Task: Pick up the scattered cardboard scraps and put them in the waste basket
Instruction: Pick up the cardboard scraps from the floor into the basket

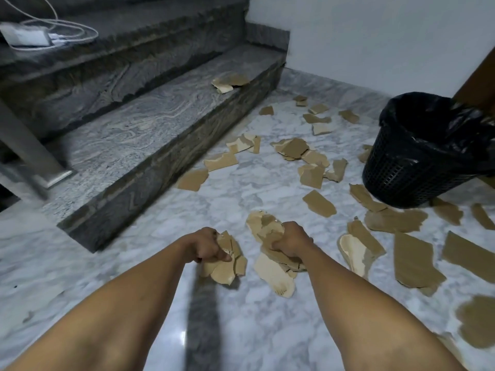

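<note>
1. Marble floor (267,330) carries nearly all the litter, spread from near the person out to the far corner. I judge the job to be at an early stage.
2. Grey stairs (150,135) rise on the left. The lowest step holds a small heap (230,81) near its outer edge, which is easy to overlook and worth its own trip.
3. A black mesh waste basket (417,162) with a dark liner stands to the right, well apart from both hands, with scraps just beside its base. The liner is crumpled round the rim, so the load should be lowered into the open middle rather than tossed.
4. Scattered cardboard scraps (318,202) lie between the hands and the basket, some overlapping. Walking round them should avoid kicking them further.
5. The left hand (206,245) grips a crumpled bundle (227,266). The right hand (292,238) grips a larger, looser wad (270,274) whose long pale piece hangs down to the floor.
6. Both sets of fingers (221,256) are curled tight round torn card, with no room for more. The sensible move is to carry now, holding both loads close and level so the dangling pieces do not slip out.
</note>
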The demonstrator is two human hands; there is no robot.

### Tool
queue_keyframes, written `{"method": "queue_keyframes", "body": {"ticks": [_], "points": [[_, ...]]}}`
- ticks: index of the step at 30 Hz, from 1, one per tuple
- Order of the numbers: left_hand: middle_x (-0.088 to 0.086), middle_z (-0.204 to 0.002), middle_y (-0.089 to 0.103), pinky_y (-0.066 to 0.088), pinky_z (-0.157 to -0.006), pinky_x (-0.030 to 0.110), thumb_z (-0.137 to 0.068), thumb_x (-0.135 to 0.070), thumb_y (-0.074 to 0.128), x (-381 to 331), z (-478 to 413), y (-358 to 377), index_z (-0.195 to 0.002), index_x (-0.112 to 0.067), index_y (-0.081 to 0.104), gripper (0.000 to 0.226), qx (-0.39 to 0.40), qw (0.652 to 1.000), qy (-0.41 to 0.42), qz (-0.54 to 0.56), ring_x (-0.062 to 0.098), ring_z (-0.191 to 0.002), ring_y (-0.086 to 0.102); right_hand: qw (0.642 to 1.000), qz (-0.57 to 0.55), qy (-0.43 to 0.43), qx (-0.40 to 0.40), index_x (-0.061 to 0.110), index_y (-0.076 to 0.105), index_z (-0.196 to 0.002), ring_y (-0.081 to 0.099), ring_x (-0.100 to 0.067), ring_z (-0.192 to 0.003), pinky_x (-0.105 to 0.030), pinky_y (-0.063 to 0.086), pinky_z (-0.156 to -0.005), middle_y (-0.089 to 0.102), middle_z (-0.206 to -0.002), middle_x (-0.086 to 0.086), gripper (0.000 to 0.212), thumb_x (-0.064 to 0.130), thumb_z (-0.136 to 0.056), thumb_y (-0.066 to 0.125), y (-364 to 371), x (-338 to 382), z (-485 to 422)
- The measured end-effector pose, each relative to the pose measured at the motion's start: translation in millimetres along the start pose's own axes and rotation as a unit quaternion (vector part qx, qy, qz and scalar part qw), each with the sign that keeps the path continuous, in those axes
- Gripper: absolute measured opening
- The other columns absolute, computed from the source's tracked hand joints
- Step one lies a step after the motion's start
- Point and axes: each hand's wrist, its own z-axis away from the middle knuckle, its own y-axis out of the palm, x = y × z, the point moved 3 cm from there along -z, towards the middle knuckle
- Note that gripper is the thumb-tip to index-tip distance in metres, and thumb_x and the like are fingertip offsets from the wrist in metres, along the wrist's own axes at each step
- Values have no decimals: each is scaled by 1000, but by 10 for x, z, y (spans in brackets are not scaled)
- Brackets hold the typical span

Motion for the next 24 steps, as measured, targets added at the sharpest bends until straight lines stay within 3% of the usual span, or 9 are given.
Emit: {"method": "queue_keyframes", "body": {"ticks": [3,5,8,12,15,16,20,23,24], "points": [[8,-95,64,45,-61,30,-70,-15,90,-185,41,192,-112,-12,51,58,27,999,19,8,22,-76,61,980,-198,22,-26,9,55,-118,61,-25,-102,-34,51,-83,63,-110,-4,56,15,-72,86,-180,-97,106],[9,-95,66,49,-54,28,-72,-14,89,-296,14,382,-113,-17,44,60,46,998,28,19,20,-69,62,955,-287,49,-58,8,59,-113,62,-24,-98,-33,51,-79,64,-108,-4,47,16,-75,85,-403,-191,198],[9,-111,69,59,-77,38,-69,-24,91,-468,-88,706,-108,-14,54,55,40,996,69,-25,20,-88,66,916,-375,105,-93,9,66,-106,68,-30,-95,-47,58,-86,72,-105,-8,46,31,-71,87,-693,-439,261],[6,-119,61,47,-95,28,-75,-40,81,-659,-120,1068,-118,-14,57,57,-4,974,99,-203,24,-113,57,893,-418,141,-95,13,67,-113,72,-31,-91,-54,58,-86,75,-103,-7,72,44,-52,91,-712,-755,316],[4,-91,57,45,-61,24,-71,-25,75,-674,-134,1176,-90,-15,55,29,-36,976,86,-196,20,-87,58,910,-377,150,-90,10,65,-114,69,-31,-97,-50,56,-90,72,-109,-8,63,43,-65,88,-614,-785,447],[4,-89,56,43,-56,25,-71,-20,74,-664,-145,1192,-90,-13,54,28,-40,978,81,-188,18,-82,57,915,-363,150,-91,9,62,-117,67,-31,-101,-47,55,-92,70,-113,-8,63,42,-69,86,-581,-782,479],[7,-106,60,47,-63,26,-73,-14,69,-617,-224,1215,-121,-5,48,53,-57,987,51,-140,20,-93,60,929,-340,118,-85,10,59,-119,63,-29,-106,-36,52,-86,67,-117,-8,50,33,-80,81,-495,-737,441],[-1,-78,53,39,-42,16,-78,-5,67,-583,-255,1229,-89,-11,53,18,-60,990,30,-126,9,-62,48,944,-313,89,-59,13,61,-119,60,-23,-104,-33,49,-86,65,-115,1,50,37,-79,80,-474,-629,376],[-1,-72,51,38,-37,13,-83,1,65,-575,-248,1234,-77,-13,50,20,-45,989,29,-137,8,-57,45,951,-293,83,-45,14,62,-118,61,-22,-102,-32,49,-86,66,-112,1,49,38,-79,80,-451,-593,356]]}}
